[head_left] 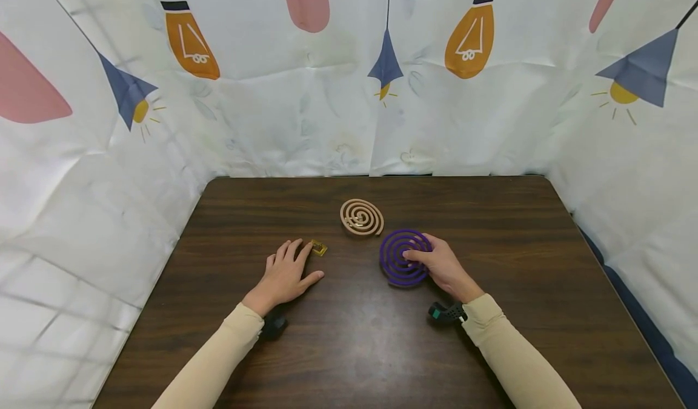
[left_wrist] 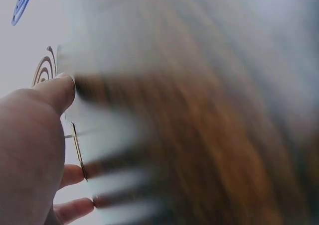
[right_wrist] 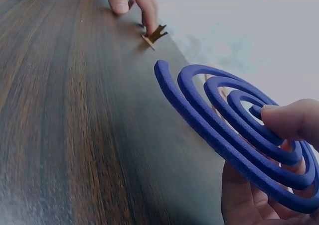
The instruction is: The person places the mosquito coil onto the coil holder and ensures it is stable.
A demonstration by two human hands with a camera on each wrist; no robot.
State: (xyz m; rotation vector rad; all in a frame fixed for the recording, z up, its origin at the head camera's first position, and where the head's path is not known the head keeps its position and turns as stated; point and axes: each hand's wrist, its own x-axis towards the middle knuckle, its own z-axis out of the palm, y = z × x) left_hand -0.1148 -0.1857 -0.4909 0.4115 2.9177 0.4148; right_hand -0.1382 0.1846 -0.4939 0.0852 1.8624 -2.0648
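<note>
My right hand [head_left: 446,267] pinches a purple mosquito coil [head_left: 390,259], thumb near its centre and fingers behind it. The right wrist view shows this coil [right_wrist: 198,119] tilted and raised over the table, its outer end free. To the left, my left hand [head_left: 283,279] reaches over the tabletop with fingers spread. Its index fingertip is right at a small gold metal stand [head_left: 319,248]. In the right wrist view that stand [right_wrist: 153,37] has a flat base and upturned prongs. Between and beyond the hands a brown mosquito coil [head_left: 362,217] lies near the back.
A dark wood-grain table [head_left: 349,348] lies under both hands. White cloth [head_left: 305,118] printed with bulbs and lamps hangs behind it and along both sides. Each wrist wears a dark band, such as the right wrist's band [head_left: 448,313].
</note>
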